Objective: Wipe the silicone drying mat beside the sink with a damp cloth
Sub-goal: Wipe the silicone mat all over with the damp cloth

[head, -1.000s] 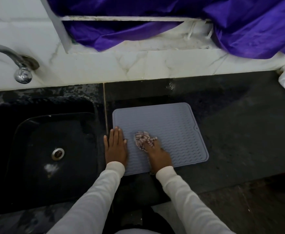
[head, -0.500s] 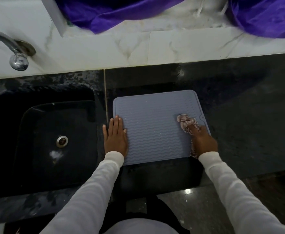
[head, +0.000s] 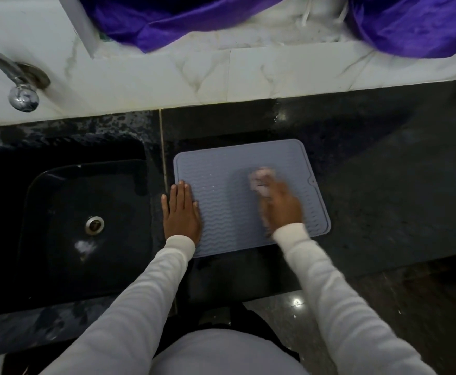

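Observation:
A grey-blue silicone drying mat (head: 229, 171) with a wavy ribbed surface lies on the dark counter just right of the sink. My left hand (head: 181, 212) rests flat, fingers together, on the mat's left edge and pins it down. My right hand (head: 282, 205) presses a small pale patterned cloth (head: 262, 180) onto the right half of the mat; hand and cloth are motion-blurred. Most of the cloth is hidden under my fingers.
A black sink (head: 67, 220) with a metal drain (head: 95, 225) lies to the left, a chrome tap (head: 22, 97) above it. A white marble ledge (head: 221, 74) runs along the back with purple fabric (head: 167, 20) draped over it. The counter's front edge is near my body.
My right hand with the cloth swept from the mat's left-middle to its right edge, then back leftward toward the middle-right. My left hand has stayed on the left edge.

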Motion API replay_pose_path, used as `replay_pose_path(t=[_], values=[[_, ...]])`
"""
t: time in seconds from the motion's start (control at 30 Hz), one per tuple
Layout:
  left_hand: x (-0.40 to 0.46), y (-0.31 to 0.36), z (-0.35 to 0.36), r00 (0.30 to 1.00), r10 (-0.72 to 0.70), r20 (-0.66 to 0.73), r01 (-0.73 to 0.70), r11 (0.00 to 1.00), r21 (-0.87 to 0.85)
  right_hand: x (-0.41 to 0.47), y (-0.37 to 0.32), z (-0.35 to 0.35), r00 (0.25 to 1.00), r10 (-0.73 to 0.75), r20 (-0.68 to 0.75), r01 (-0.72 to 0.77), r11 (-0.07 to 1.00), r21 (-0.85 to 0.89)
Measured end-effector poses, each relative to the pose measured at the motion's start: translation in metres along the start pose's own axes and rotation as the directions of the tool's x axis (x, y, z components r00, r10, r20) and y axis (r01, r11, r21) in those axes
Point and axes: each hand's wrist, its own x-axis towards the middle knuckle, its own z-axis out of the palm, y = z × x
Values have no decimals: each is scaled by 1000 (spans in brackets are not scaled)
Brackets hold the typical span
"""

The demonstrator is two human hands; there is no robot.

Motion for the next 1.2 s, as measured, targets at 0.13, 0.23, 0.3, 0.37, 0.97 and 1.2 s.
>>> replay_pose_path(t=[0.13,0.23,0.3,0.37,0.97,1.2], values=[[0,-1,2,1000,-6,5,6,1000,18,-17,-88,71,981,-98,170,119,986,-118],[-1,-2,2,1000,-4,-4,4,999,33,-28,-87,85,959,-129,251,193,949,-250],[-1,-2,1,1000,-5,-18,5,1000,2,-23,-57,70,958,-202,204,247,942,-226],[-1,-2,0,1000,3,-20,-3,1000,-11,-17,-20,54,959,-247,141,275,932,-237],[-3,3,-4,999,-30,-16,30,999,19,29,76,-35,997,49,53,-34,966,-256],[-2,2,-4,1000,-21,9,21,999,45,6,-96,48,947,-214,239,219,976,6]])
